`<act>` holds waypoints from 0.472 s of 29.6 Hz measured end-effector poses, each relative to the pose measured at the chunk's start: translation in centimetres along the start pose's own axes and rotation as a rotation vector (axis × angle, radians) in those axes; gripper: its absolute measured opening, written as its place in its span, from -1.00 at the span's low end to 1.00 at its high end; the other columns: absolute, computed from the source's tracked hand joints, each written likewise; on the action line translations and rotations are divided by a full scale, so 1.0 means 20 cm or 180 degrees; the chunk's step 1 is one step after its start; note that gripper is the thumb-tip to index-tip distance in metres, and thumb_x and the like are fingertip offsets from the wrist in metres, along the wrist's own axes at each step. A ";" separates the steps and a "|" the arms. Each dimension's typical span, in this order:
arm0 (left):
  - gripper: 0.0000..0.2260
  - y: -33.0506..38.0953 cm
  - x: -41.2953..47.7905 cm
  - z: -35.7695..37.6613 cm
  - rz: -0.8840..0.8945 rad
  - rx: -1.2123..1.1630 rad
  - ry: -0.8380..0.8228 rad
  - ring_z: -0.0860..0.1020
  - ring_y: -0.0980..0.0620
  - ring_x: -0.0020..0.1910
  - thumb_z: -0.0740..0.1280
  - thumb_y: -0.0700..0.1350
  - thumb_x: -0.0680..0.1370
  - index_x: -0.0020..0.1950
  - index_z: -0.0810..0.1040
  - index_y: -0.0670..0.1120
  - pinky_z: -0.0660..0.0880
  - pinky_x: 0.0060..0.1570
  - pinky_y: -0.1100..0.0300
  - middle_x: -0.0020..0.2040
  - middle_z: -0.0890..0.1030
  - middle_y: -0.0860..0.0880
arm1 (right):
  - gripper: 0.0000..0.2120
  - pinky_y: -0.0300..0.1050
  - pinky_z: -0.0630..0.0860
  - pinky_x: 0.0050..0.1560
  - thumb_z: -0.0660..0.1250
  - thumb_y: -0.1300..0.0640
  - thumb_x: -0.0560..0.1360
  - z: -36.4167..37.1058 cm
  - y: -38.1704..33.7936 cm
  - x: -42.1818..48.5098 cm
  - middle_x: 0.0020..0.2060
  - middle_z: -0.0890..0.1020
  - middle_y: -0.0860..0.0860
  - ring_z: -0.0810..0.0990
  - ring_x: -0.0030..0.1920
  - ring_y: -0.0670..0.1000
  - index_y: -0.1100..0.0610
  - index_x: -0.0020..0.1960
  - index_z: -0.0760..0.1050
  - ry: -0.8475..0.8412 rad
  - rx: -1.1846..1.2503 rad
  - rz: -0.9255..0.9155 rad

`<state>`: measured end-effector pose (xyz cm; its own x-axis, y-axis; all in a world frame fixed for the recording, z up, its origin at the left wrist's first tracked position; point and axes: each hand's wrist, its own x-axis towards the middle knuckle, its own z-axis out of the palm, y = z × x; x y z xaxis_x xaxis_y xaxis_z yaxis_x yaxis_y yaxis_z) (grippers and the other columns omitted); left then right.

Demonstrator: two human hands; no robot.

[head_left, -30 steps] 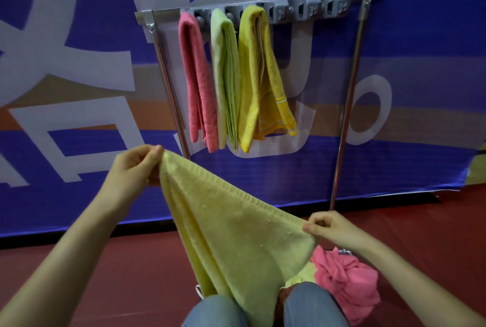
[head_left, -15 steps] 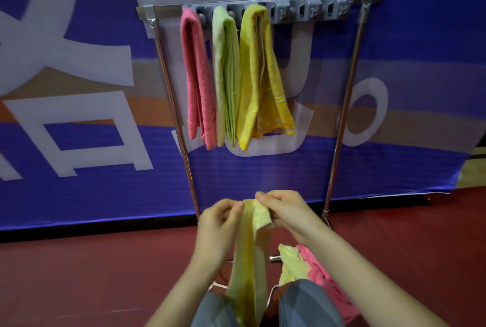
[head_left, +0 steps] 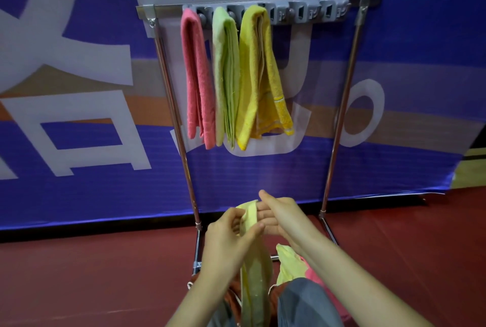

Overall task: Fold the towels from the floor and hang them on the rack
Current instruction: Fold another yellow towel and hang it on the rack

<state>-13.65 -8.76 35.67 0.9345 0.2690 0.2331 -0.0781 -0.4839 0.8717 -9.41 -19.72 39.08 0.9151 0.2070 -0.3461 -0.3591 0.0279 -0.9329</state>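
A pale yellow towel (head_left: 256,282), folded in half lengthwise, hangs down between my knees. My left hand (head_left: 227,237) pinches its top edge between thumb and fingers. My right hand (head_left: 282,217) lies beside that edge with straight fingers touching the cloth and its thumb raised. Straight ahead stands the metal rack (head_left: 364,0), with a pink towel (head_left: 196,76), a light green towel (head_left: 224,76) and a yellow towel (head_left: 256,76) draped side by side over the left half of its top bar. Another pale yellow towel (head_left: 288,265) and a pink towel (head_left: 314,278) lie crumpled on the floor by my right knee.
A grey row of hooks (head_left: 310,12) runs along the rack's bar, bare on its right half. The chrome legs (head_left: 339,116) stand on the red floor (head_left: 92,274). A blue banner wall (head_left: 79,182) is close behind. My jeans-clad knee (head_left: 305,303) is at the bottom.
The spread towel's two corners were brought together, so it now hangs folded in half. My right hand's pinch has loosened to straight fingers, and both hands have stayed in front of the rack's base.
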 end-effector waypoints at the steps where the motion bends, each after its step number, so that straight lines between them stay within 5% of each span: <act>1: -0.71 0.00 0.00 -0.01 0.0027 0.0057 -0.0009 0.61 0.06 -0.09 0.48 -0.09 0.35 0.00 0.56 -0.16 0.53 0.02 0.18 -0.12 0.66 -0.06 | -0.67 -0.26 0.55 -0.37 0.17 0.04 0.55 0.00 0.00 0.00 -0.30 0.61 0.12 0.59 -0.34 0.00 0.31 -0.04 0.52 -0.0023 0.0028 0.0027; 7: -0.91 -0.01 0.01 -0.07 0.0384 0.0281 -0.0276 0.60 0.15 -0.18 0.32 -0.10 0.49 -0.04 0.56 -0.06 0.52 -0.10 0.20 -0.23 0.63 0.06 | -0.70 -0.26 0.58 -0.42 0.17 0.09 0.55 0.02 -0.01 -0.03 -0.32 0.58 0.17 0.61 -0.35 0.02 0.34 -0.10 0.48 -0.0174 0.0429 0.0057; 11: -0.86 -0.04 0.02 -0.10 0.0542 0.0448 -0.0447 0.48 0.18 -0.41 0.23 -0.13 0.54 -0.11 0.56 -0.10 0.32 -0.39 0.38 -0.42 0.53 0.07 | -0.73 -0.26 0.60 -0.35 0.18 0.13 0.55 0.03 0.01 -0.05 -0.34 0.59 0.17 0.63 -0.40 -0.01 0.25 -0.23 0.48 -0.0417 0.0478 -0.0001; 14: -0.82 -0.07 0.04 -0.14 0.0474 0.0310 -0.0676 0.47 0.22 -0.39 0.22 -0.17 0.55 -0.22 0.55 -0.05 0.34 -0.35 0.39 -0.44 0.55 0.09 | -0.83 -0.30 0.59 -0.28 0.21 0.17 0.54 0.02 0.05 -0.07 -0.33 0.58 0.11 0.61 -0.39 -0.07 0.19 -0.19 0.49 -0.0685 0.0005 -0.0216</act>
<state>-13.77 -5.47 35.88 0.9679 0.0133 0.2510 -0.1959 -0.5856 0.7866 -11.03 -19.56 38.69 0.8770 0.4084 -0.2530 -0.2984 0.0505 -0.9531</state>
